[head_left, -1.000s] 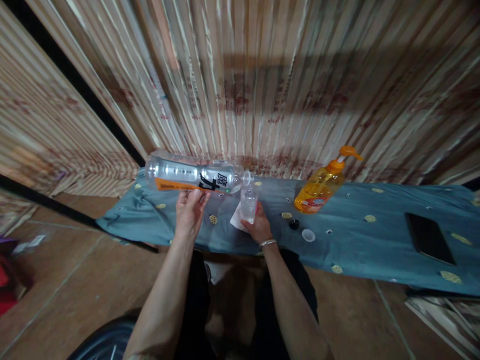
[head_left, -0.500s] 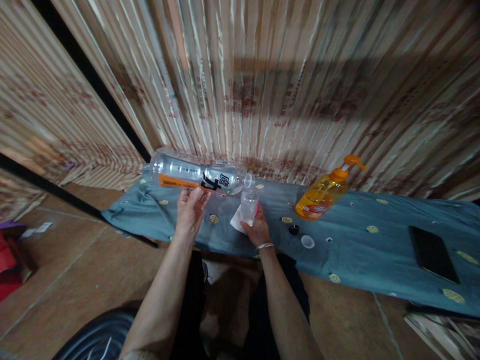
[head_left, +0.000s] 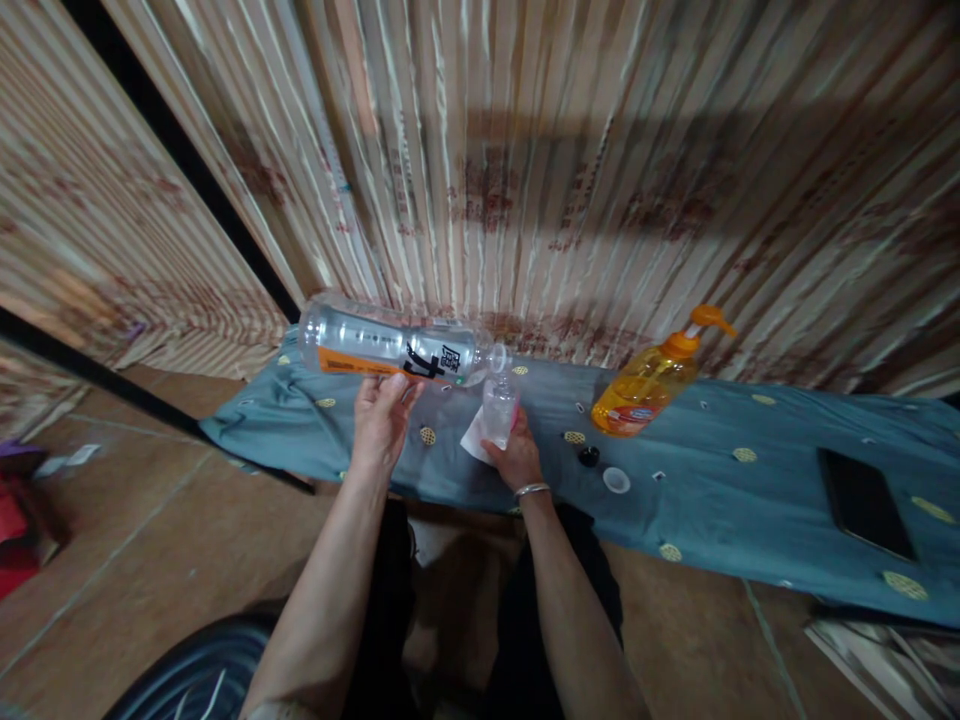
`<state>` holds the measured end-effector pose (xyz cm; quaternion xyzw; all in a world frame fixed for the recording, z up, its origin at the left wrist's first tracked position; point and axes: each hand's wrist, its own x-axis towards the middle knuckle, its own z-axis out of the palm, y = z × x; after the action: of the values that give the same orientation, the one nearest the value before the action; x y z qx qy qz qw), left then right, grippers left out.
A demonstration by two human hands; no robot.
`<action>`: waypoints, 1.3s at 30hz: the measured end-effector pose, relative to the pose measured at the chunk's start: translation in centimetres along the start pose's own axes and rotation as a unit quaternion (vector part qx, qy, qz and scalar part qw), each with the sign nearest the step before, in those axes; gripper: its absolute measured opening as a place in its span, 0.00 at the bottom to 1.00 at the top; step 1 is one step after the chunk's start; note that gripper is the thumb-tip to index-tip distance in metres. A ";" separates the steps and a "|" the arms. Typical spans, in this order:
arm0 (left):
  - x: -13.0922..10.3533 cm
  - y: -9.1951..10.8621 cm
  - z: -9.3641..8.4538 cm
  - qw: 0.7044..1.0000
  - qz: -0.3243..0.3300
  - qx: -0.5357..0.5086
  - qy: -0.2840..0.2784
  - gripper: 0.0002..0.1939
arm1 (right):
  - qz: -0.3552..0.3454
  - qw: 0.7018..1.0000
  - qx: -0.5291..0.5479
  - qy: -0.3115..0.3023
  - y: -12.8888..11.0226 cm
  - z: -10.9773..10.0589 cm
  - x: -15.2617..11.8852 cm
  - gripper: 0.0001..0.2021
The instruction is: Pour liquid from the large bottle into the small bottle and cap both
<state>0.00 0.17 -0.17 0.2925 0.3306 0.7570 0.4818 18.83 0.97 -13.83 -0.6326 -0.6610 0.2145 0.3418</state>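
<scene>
- The left hand (head_left: 381, 420) grips a big clear plastic bottle (head_left: 390, 348) from underneath, fingers curled up round its body, closed firmly on it.
- The bottle lies almost level in the air above the near left part of the table, base to the left, open neck to the right and tipped slightly down. It carries an orange and silver label with black writing.
- The mouth of the big bottle sits right over the top of a small clear bottle (head_left: 498, 410), touching it or just above it; which of the two I cannot tell.
- The right hand (head_left: 514, 458) is wrapped round the lower part of the small bottle, holding it upright, fingers closed on it. A thin bracelet (head_left: 532, 490) circles that wrist.
- A white piece of paper (head_left: 474, 440) lies on the table just beside the small bottle, partly under the right hand.
- The table is covered by a blue-green cloth (head_left: 720, 500) dotted with yellow round patterns.
- To the right of the hands, a small black cap (head_left: 589, 457) and a white cap (head_left: 616, 481) lie near each other on the cloth.
- Behind them stands an orange pump bottle (head_left: 645, 385), leaning in this view.
- Far right on the cloth lies a flat black phone (head_left: 864, 490), well apart from the hands.
- A striped curtain (head_left: 570, 160) hangs behind the table.
</scene>
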 end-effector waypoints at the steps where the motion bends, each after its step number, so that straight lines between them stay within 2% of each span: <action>1: 0.0 0.0 0.0 1.000 0.000 0.001 -0.003 0.22 | 0.010 1.000 0.004 -0.001 -0.1 0.0 0.0 0.44; 6: -0.1 0.0 0.0 1.000 -0.002 0.000 0.003 0.24 | 0.041 0.999 0.022 -0.006 -0.4 -0.2 0.1 0.45; 23: -0.6 0.3 0.7 0.999 0.014 0.017 -0.027 0.22 | 0.032 0.999 0.019 -0.005 -0.7 -0.7 0.2 0.44; 34: -0.4 0.1 0.4 0.999 0.017 0.022 -0.030 0.22 | 0.017 1.000 0.004 0.008 -0.2 -0.1 0.3 0.44; 39: -0.4 0.1 0.5 0.999 0.014 0.029 -0.025 0.21 | 0.031 0.999 0.009 0.002 -0.5 -0.3 0.3 0.46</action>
<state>0.52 -0.14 0.17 0.3299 0.3365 0.7458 0.4708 18.73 1.13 -13.21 -0.6505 -0.6381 0.2296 0.3420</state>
